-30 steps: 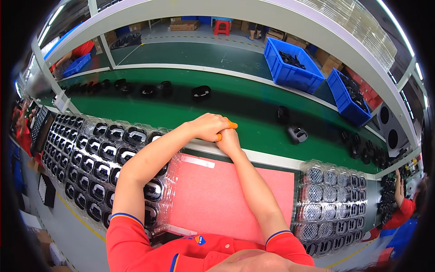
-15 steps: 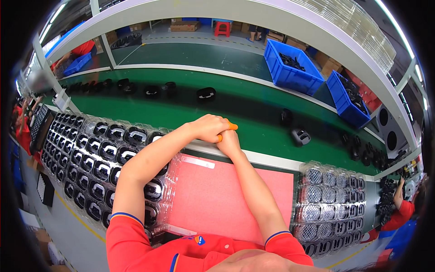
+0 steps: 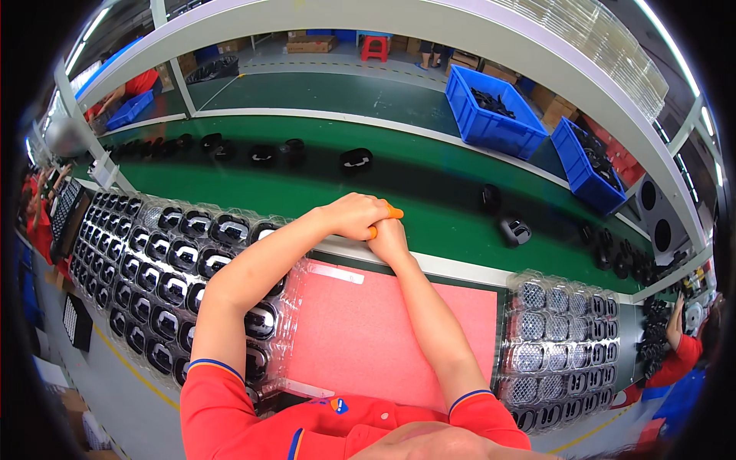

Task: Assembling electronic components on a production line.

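Note:
Over the near edge of the green conveyor belt (image 3: 429,207), my left hand (image 3: 354,216) and my right hand (image 3: 389,241) are clasped together. Both are closed, and no object shows in them. Orange finger covers stick out at the clasp; most of the fingers are hidden. Beyond the hands, a glossy black rounded case (image 3: 356,160) rides on the belt, and another black case (image 3: 514,231) lies to the right. Below my forearms a pink mat (image 3: 353,330) covers the worktop.
Clear plastic trays of black parts (image 3: 172,284) stand left of the mat. More trays (image 3: 556,337) stand at right, some pockets holding mesh-patterned pieces. Blue bins (image 3: 498,134) sit past the belt under a white frame (image 3: 368,21). A co-worker's arm (image 3: 675,322) is at far right.
The black parts on the belt have shifted slightly to the right. My clasped hands have stayed in place. The co-worker's hand at far right has moved a little.

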Available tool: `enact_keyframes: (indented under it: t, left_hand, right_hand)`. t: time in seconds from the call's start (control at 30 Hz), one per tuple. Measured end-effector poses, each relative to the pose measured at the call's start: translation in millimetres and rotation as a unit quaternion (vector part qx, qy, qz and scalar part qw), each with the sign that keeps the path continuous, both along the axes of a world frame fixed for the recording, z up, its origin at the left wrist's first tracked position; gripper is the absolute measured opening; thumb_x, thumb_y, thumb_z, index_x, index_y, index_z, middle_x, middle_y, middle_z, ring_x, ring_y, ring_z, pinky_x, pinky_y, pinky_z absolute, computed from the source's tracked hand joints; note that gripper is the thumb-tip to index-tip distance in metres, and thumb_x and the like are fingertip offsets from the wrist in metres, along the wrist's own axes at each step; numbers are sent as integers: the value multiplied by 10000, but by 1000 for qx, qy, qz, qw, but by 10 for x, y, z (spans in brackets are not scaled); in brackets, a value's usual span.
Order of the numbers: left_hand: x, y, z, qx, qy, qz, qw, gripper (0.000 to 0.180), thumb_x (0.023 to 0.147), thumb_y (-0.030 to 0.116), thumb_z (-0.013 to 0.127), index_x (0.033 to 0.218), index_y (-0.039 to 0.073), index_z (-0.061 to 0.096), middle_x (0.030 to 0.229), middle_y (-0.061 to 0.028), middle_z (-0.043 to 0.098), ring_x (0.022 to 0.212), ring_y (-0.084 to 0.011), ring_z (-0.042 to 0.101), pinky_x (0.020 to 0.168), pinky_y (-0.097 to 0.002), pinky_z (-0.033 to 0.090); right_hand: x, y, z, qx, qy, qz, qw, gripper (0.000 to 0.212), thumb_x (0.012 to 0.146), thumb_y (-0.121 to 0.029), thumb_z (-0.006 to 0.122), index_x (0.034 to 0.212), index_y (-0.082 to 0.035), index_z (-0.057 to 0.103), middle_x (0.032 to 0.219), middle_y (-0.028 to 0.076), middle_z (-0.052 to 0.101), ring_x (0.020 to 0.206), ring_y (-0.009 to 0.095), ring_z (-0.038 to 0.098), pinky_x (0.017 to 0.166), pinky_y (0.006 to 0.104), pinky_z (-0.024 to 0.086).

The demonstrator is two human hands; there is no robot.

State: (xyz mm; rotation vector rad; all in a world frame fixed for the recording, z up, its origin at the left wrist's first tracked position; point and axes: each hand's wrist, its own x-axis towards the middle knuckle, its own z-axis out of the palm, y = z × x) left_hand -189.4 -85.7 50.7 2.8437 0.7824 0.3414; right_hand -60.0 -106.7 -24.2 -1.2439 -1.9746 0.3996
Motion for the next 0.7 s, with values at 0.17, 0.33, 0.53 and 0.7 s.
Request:
enact_keyframes:
  t: [0.17,0.33,0.53,0.7]
  left_hand:
    - [1,20,-11,-3,37,21,999,570,612,67,562,1183,75,557,910,-122,627,838,-303,599,678,-417,503]
    - [-31,76,-121,12,22,9,1000,492,625,94,586,1116,58,581,908,-119,619,861,-301,597,700,-409,500]
    - [-15,45,-59,18,33,8,999,379,627,104,593,998,28,591,897,-123,612,868,-301,592,702,-414,499]
    - [-19,45,-65,13,21,8,1000,377,627,104,583,996,26,591,889,-130,608,858,-311,585,702,-417,498]
  right_hand:
    - [19,2,-15,3,-17,6,1000,93,684,-79,599,758,-29,627,716,171,636,668,349,623,573,427,495]
    - [-14,2,25,-13,-23,-7,1000,113,681,-66,593,782,-32,629,733,170,638,688,350,625,590,429,498]
    - [-3,-9,31,-1,-13,-3,1000,104,693,-75,601,769,-6,616,743,193,636,693,362,624,586,432,492]
    - [0,-15,57,-21,-41,-9,999,179,667,-52,601,845,-36,624,780,169,645,722,339,631,606,425,503]
